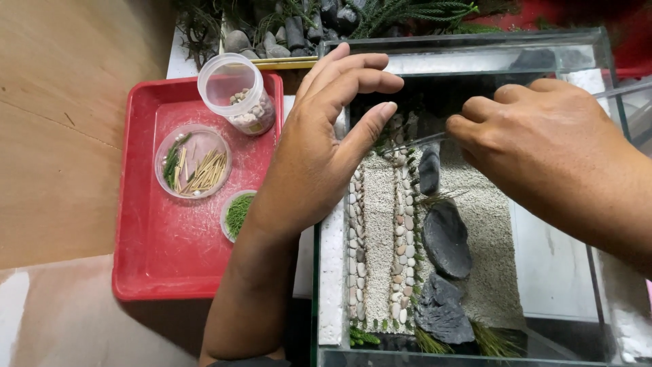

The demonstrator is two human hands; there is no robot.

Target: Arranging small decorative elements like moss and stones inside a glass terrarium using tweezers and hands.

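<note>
A glass tank [462, 41] holds pale sand, a pebble-lined path [380, 245], dark grey stones [445, 238] and small green plant tufts. My left hand [319, 143] rests on the tank's left glass wall, fingers spread and curved over the rim, holding nothing. My right hand [543, 149] reaches in from the right, pinching long metal tweezers [414, 143] whose tips point at the far end of the pebble path beside a small upright dark stone [429, 170].
A red tray [149, 265] left of the tank carries a clear tub of pebbles [238, 92], a round dish of sticks [193, 161] and a small dish of green bits [238, 214]. Dark stones and green plants [305, 20] lie behind. Wooden floor on the left.
</note>
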